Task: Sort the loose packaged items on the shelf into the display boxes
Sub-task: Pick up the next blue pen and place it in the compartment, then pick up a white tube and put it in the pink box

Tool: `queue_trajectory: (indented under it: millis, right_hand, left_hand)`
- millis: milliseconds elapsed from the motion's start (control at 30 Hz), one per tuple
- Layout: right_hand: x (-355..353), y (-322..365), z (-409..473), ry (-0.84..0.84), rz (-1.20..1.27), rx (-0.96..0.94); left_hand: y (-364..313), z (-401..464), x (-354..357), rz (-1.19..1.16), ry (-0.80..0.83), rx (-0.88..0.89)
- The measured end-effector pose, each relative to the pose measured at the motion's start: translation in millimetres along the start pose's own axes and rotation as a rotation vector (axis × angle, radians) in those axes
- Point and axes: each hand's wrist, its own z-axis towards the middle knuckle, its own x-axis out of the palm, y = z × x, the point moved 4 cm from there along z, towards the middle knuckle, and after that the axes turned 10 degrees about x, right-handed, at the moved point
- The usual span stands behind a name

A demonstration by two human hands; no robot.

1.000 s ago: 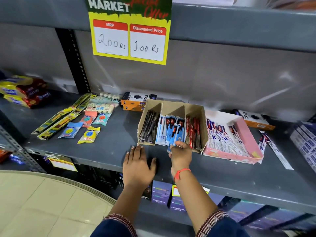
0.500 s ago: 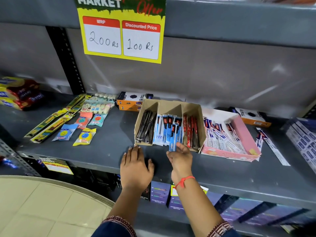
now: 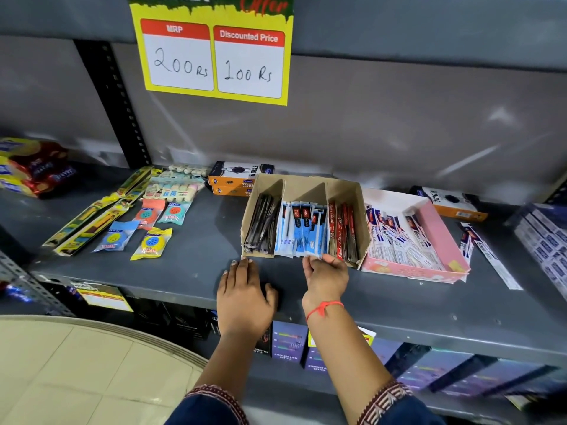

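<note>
The brown box (image 3: 302,217) stands on the shelf (image 3: 196,265), divided into three compartments: dark packets left, blue packets (image 3: 302,233) middle, red packets (image 3: 343,231) right. The pink box (image 3: 441,237) stands just beside it on the right and touches it at the front corner.

Right hand (image 3: 326,273): fingers curled at the front edge of the middle compartment, fingertips pinching or pressing the lower ends of the blue packets. Whether a packet is actually gripped cannot be told. Left hand (image 3: 245,297): flat on the shelf, fingers spread, holding nothing, fingertips at the box's front left corner.

Still loose: one long packet (image 3: 487,256) on the shelf right of the pink box, and the round pouches (image 3: 152,242) well to the left.

Handling, as judged: the blue packets look like thin film sleeves around slim stiff items. Light, slick, prone to fan out and slide over one another. Best taken at the lower end, thumb against forefinger across the flat face, then pushed lengthwise into the slot.

Risk: the cardboard box is light and open-fronted. A push may shift it backward or spill packets forward. The left hand is well placed to steady it.
</note>
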Motion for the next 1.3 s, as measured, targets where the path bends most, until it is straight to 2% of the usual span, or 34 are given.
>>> queue_trajectory:
  millis: [133, 233, 500, 633, 800, 900, 1100, 1300]
  right_hand:
    - [-6, 2, 7, 0.021, 0.039, 0.031]
    - [-9, -1, 3, -0.006, -0.093, 0.027]
    - [-7, 1, -11, 0.103, -0.185, 0.068]
    - [-15, 4, -13, 0.098, -0.334, 0.039]
    - [-31, 15, -12, 0.063, -0.738, -0.208]
    - [-44, 32, -14, 0.033, -0.9, -0.402]
    - [-71, 104, -22, -0.107, -0.89, -0.765]
    - [-106, 209, -7, -0.365, -0.945, -0.884]
  left_hand:
    - [1, 0, 3, 0.01, 0.028, 0.0]
    - [1, 0, 3, 0.01, 0.03, 0.003]
    - [0, -1, 3, -0.003, 0.037, -0.001]
    - [-1, -2, 4, -0.006, 0.045, -0.009]
    - [-4, -3, 4, 0.013, 0.075, -0.032]
    - [-12, -7, 5, 0.025, 0.095, -0.056]
    - [-35, -12, 10, 0.052, 0.119, -0.103]
    - [-61, -17, 18, 0.056, 0.121, -0.12]
